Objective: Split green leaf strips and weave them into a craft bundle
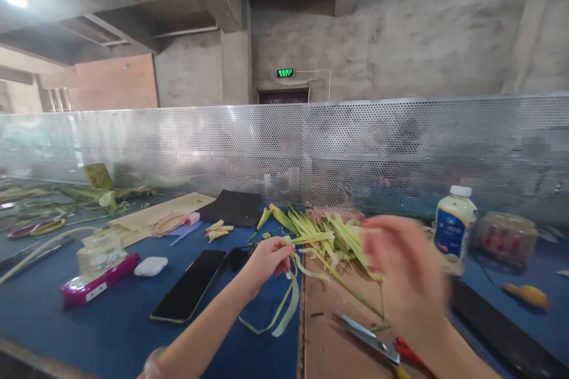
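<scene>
My left hand (pixel 272 260) is closed in a pinch on pale green corn husk strips (pixel 291 302). Their loose ends curl down over the blue table edge of the board, and one strip reaches right toward the pile. Behind it, a heap of green and yellow husk pieces (pixel 331 231) lies on a brown cardboard sheet (pixel 326 349). My right hand (pixel 402 260) is raised over the right side of the cardboard, smeared by motion, so its fingers are unclear. Below it lie scissors (pixel 371 334) with red and yellow handles, partly covered by my right forearm.
Left on the blue table are a black phone (pixel 191 287), a white earbud case (pixel 151 266), a purple tissue pack (pixel 100 281) and black sheet (pixel 231 207). At right stand a white-capped bottle (pixel 454 228) and clear jar (pixel 507 240). A perforated metal screen (pixel 213 142) runs behind.
</scene>
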A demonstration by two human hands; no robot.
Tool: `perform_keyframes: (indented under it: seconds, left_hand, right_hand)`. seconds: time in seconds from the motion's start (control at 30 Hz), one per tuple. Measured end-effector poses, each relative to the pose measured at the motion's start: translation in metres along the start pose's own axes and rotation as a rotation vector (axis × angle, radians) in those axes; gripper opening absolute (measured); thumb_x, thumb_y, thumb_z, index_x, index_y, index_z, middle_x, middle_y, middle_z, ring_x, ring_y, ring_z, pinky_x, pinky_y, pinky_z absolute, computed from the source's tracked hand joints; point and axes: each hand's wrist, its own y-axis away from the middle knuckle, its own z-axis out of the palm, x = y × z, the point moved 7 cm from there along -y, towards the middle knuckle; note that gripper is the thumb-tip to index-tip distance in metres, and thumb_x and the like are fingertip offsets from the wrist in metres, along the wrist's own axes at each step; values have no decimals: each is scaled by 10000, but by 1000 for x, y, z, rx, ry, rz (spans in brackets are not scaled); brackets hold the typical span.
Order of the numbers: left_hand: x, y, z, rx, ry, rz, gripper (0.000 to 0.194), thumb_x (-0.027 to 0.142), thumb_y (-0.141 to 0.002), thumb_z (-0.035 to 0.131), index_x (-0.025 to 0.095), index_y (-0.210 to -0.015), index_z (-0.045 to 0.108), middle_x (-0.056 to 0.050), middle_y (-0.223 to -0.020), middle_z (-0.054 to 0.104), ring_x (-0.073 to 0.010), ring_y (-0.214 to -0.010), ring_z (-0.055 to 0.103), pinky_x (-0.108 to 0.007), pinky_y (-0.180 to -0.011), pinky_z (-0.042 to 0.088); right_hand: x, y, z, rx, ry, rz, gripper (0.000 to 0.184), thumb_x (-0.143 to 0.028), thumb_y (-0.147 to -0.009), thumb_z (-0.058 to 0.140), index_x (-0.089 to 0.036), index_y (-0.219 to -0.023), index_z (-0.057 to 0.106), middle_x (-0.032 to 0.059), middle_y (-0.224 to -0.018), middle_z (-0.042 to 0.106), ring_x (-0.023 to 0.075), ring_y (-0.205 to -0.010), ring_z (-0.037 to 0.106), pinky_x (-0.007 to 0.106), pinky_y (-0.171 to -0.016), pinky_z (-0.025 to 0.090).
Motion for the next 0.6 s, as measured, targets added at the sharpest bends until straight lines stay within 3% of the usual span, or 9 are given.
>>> perform_keyframes:
  seconds: [0.1,0.2,0.43,0.6]
  left_hand:
    - [2,1,1,-9,20,6,220,337,-730,554,157,-641,465,38,-456,526,-60,-383,423,-175,-391,289]
    - [6,3,4,-31,27,13,214,330,-733,550,156,-639,468,42,-446,513,-61,-389,421,-176,-395,289]
    - [7,5,14,-124,50,10,249,390,-731,558,147,-701,512,38,-463,524,-65,-396,435,-179,-401,300]
    - [3,6,19,-179,27,20,258,394,-729,562,142,-701,514,22,-492,549,-68,-415,456,-179,-411,318]
  right_hand:
    - [32,7,57,-233,112,105,151,-283,-870,420,-195,-894,539,6,-720,582,116,-592,534,235,-545,440]
    - [55,31,92,-404,200,95,155,-282,-858,421,-204,-812,546,7,-711,579,138,-614,534,246,-543,422]
    - [59,53,108,-516,132,100,165,-308,-847,432,-188,-809,538,9,-684,536,129,-593,507,222,-524,397]
    - [57,57,111,-516,123,120,183,-276,-853,410,-187,-757,538,-8,-633,506,117,-548,484,219,-506,372]
